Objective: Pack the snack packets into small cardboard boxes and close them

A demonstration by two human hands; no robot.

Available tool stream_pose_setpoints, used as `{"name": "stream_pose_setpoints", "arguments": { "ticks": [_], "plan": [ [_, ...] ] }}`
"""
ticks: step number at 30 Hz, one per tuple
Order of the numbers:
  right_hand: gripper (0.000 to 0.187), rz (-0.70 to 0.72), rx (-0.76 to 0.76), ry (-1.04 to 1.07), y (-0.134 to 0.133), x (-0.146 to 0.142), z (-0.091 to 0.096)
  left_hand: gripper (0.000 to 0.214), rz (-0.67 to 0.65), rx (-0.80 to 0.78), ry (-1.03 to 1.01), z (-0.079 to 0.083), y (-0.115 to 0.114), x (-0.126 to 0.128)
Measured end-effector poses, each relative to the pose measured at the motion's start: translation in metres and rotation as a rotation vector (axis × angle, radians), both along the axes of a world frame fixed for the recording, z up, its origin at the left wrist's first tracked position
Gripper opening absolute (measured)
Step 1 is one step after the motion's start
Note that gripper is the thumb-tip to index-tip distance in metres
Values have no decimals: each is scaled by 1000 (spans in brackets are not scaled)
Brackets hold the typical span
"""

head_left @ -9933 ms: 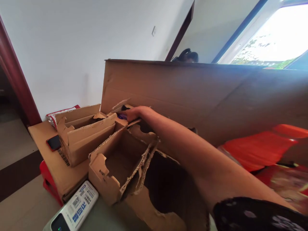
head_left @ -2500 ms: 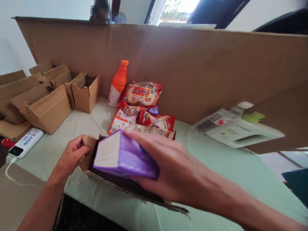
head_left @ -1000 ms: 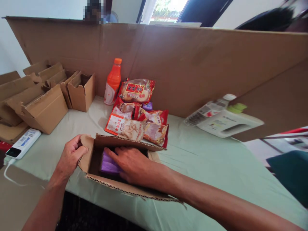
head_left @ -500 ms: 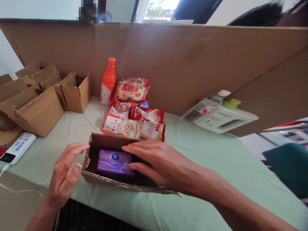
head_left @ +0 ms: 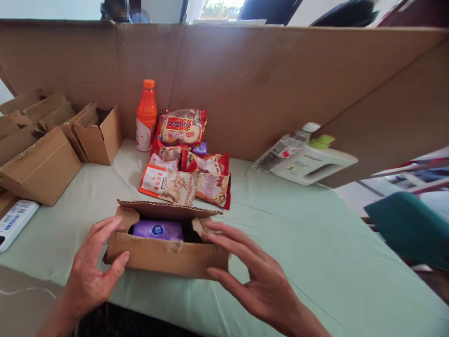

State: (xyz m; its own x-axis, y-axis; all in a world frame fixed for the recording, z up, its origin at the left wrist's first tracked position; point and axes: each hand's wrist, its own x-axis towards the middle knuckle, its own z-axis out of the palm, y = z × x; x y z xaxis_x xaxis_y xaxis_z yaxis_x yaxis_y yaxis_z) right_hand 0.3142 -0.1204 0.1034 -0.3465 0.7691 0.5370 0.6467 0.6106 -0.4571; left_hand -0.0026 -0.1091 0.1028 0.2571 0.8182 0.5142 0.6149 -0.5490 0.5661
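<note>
A small open cardboard box (head_left: pixel 168 260) stands in front of me, its front wall facing me. Inside lies a purple pack of tissues (head_left: pixel 154 230) with a round blue logo; the front wall hides its lower part. My left hand (head_left: pixel 96 267) grips the left end, fingers over the top edge and thumb against the front. At the right end, my right hand (head_left: pixel 249 271) has its fingers on the end flap and its thumb by the lower front corner. Just behind the box lie several snack packets (head_left: pixel 168 185).
An orange drink bottle (head_left: pixel 146 117) stands behind the snacks. Several open cardboard boxes (head_left: pixel 45 161) crowd the left, near a white power bank (head_left: pixel 17 222). A clear plastic bottle (head_left: pixel 280 152) and a white jug (head_left: pixel 312 164) lean by the cardboard wall (head_left: pixel 266 89).
My right hand has come out of the box to its right end. My left hand has closed on the left end. The box has tipped, so its front wall shows more.
</note>
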Motion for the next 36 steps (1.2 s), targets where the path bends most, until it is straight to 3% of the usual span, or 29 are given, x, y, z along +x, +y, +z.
{"name": "stream_pose_setpoints", "arguments": {
  "ticks": [4, 10, 14, 21, 26, 36],
  "plan": [
    [69, -204, 162, 33, 15, 1, 5, 65, 94, 42, 67, -1, 0, 5],
    [35, 124, 61, -132, 28, 7, -8, 60, 46, -86, 109, -3, 2, 2],
    [43, 137, -35, -215, 24, 9, -6, 40, -57, -158, 83, -9, 8, -2],
    [88, 317, -261, -478, 43, -15, 25, 34, -27, -115, 2, -19, 15, 2],
    [100, 330, -412, -559, 53, -34, 30, 32, -4, -112, -13, -17, 14, 4],
    [75, 391, -350, -486, 53, -34, 34, 29, 41, -119, -39, -18, 18, 1]
  ]
}}
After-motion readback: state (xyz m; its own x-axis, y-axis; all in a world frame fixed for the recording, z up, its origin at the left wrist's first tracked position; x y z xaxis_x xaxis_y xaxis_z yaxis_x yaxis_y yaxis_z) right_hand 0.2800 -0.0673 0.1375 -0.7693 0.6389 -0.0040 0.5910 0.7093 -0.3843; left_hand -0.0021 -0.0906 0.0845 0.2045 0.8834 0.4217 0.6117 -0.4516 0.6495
